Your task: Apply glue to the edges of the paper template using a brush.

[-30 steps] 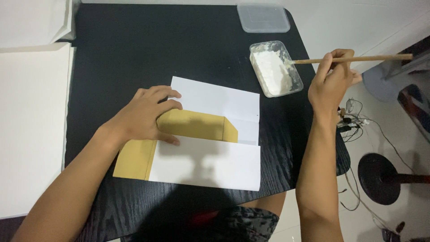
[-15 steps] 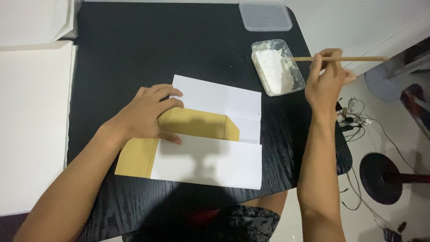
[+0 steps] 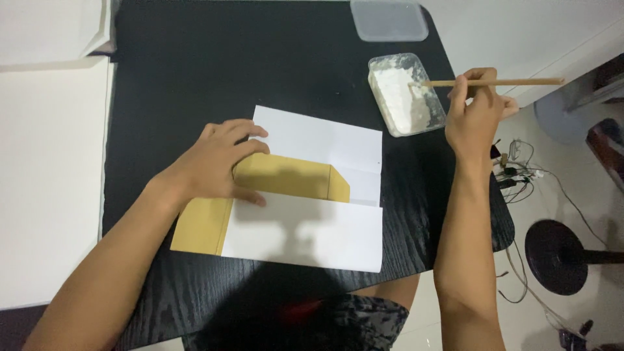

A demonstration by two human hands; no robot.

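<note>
Brush (image 3: 494, 82) crosswise — tip toward paste tub (image 3: 406, 94)

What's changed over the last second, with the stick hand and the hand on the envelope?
The right hand kept its grip on the wooden stick and slid left, bringing the tip into the white paste in the clear tub. The left hand stayed pressed on the brown envelope over the white paper; neither shifted.

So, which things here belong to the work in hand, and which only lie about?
In use:
- left hand on brown envelope
- white paper
- right hand holding wooden stick
- tub of white paste

Lying about:
- clear lid
- cables
- stool base
</note>
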